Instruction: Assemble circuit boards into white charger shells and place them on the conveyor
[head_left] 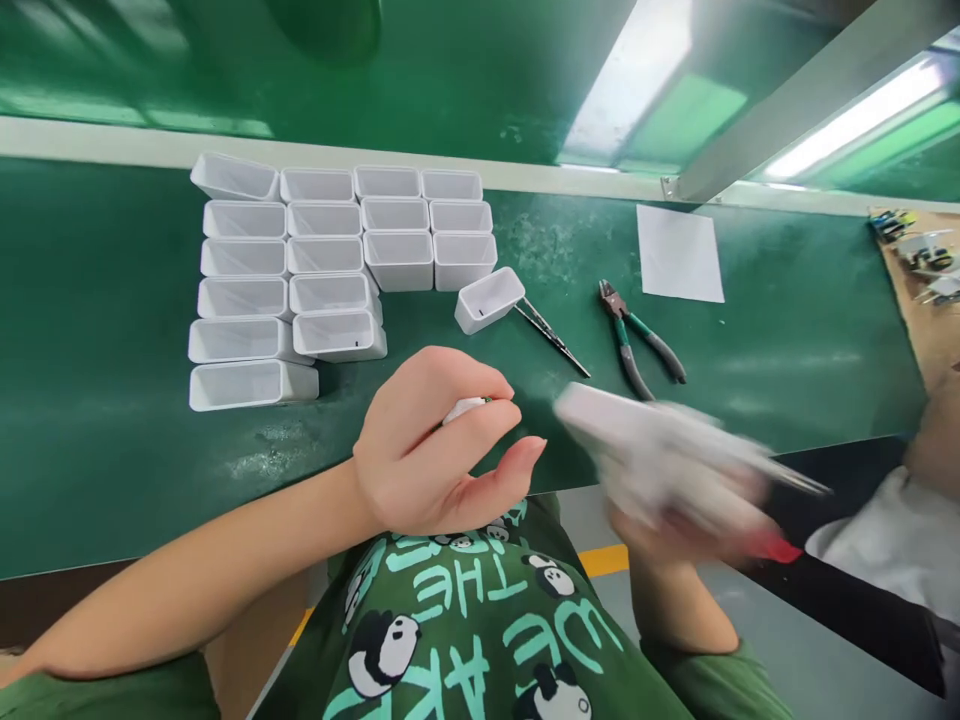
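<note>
My left hand [442, 445] is in front of the white bins, with a small white piece with a green tip [466, 409] pinched between its fingers. Its thumb stands apart from the others. On the right, my right hand [643, 528] is smeared by motion and grips a white box-shaped object [637, 440]. A thin metal rod and a red part jut out on that object's far right; its kind is too blurred to make out. Beyond my left hand a single white bin [491, 300] rests tilted by a pair of tweezers [553, 338], with a tiny dark bit inside.
Several white plastic bins [247, 342] stand in rows on the green table [97, 400]. Diagonal cutters [637, 340] with green-grey handles and a white paper sheet [680, 254] lie to the right. A co-worker's arm [930, 490] is at the right edge.
</note>
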